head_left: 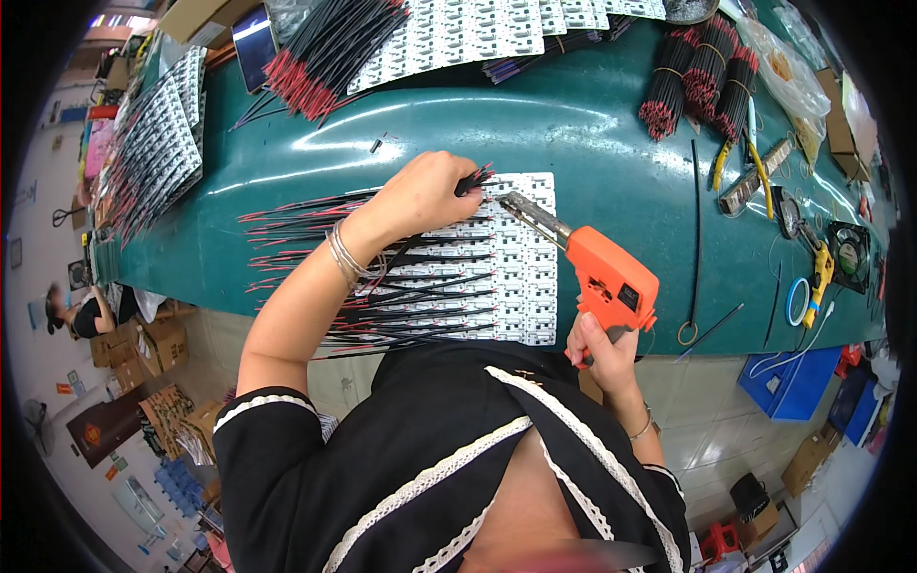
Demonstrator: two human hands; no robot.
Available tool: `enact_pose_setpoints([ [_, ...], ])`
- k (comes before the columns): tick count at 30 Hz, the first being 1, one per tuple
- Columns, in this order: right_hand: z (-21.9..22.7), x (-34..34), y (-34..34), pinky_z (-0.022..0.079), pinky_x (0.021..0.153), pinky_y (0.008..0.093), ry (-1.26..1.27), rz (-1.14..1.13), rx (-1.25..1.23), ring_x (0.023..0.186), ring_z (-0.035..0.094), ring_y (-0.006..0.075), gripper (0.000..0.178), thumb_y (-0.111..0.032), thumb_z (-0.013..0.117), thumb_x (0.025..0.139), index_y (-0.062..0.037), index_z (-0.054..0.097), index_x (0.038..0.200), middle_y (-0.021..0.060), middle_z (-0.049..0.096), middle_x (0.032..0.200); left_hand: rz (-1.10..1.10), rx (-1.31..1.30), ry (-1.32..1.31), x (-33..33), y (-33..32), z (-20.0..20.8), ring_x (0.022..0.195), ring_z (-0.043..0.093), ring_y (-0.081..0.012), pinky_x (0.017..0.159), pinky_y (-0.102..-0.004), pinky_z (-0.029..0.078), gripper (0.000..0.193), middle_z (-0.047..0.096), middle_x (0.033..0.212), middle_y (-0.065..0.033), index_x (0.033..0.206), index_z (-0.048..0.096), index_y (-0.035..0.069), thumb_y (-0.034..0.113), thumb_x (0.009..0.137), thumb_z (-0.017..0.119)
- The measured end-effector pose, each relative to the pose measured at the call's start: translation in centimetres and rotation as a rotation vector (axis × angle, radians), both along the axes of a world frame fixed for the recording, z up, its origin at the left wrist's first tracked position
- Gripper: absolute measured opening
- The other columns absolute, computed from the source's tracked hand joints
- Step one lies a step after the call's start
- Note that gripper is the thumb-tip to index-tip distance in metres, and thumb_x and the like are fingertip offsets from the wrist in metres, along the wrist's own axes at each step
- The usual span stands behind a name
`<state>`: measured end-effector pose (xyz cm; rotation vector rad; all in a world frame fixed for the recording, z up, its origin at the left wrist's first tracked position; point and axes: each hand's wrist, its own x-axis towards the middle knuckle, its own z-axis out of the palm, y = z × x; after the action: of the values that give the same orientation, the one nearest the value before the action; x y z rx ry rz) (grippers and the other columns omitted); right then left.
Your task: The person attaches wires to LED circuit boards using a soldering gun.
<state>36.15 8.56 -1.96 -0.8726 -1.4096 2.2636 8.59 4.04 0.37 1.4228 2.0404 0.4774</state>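
A white circuit board panel (538,277) lies on the green table in front of me. Rows of black wires with red ends (420,310) stretch leftward from it. My left hand (432,196) is closed over the panel's upper part, pinching a small bunch of black wires (470,180) whose red tips point right. In my right hand (604,346) is an orange soldering gun (611,274), wrapped by the fingers at its handle. Its metal tip reaches up and left to the panel's upper area, just right of the wires in my left hand. Contact at the tip is too small to tell.
Loose red-tipped wires (330,62) and stacked panels (458,40) lie at the far side. Wired panels (162,134) sit at the left. Tied wire bundles (707,72), pliers (759,177), a small black fan (847,256) and a blue tape roll (798,302) are at the right.
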Motion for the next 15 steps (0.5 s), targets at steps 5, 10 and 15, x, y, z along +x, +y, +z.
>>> enact_pose_setpoints([
  [5, -0.21, 0.04, 0.03, 0.037, 0.036, 0.0233, -0.041, 0.035, 0.019, 0.038, 0.042, 0.0105, 0.019, -0.013, 0.049, 0.085, 0.0027, 0.043, 0.095, 0.0033, 0.043, 0.05, -0.067, -0.014, 0.026, -0.31, 0.24, -0.2, 0.051, 0.049, -0.0355, 0.053, -0.0394, 0.04, 0.024, 0.05, 0.057, -0.0221, 0.073, 0.057, -0.006, 0.018, 0.072, 0.059],
  [10, -0.08, 0.17, -0.06, 0.036, 0.036, 0.0233, -0.017, 0.013, 0.001, 0.037, 0.041, 0.0103, 0.021, -0.013, 0.05, 0.085, 0.0033, 0.044, 0.097, 0.0034, 0.043, 0.052, -0.095, 0.025, 0.051, -0.02, 0.22, -0.23, 0.057, 0.052, -0.0378, 0.056, -0.0411, 0.041, 0.022, 0.053, 0.062, -0.0227, 0.074, 0.057, -0.005, 0.017, 0.073, 0.059],
  [15, 0.43, -0.03, 0.22, 0.035, 0.036, 0.0232, 0.036, -0.077, -0.033, 0.038, 0.041, 0.0101, 0.029, -0.014, 0.049, 0.084, 0.0053, 0.044, 0.105, 0.0038, 0.042, 0.054, -0.089, 0.029, 0.053, -0.01, 0.05, -0.26, 0.059, 0.052, -0.0386, 0.057, -0.0415, 0.042, 0.022, 0.054, 0.062, -0.0228, 0.075, 0.058, -0.005, 0.017, 0.073, 0.058],
])
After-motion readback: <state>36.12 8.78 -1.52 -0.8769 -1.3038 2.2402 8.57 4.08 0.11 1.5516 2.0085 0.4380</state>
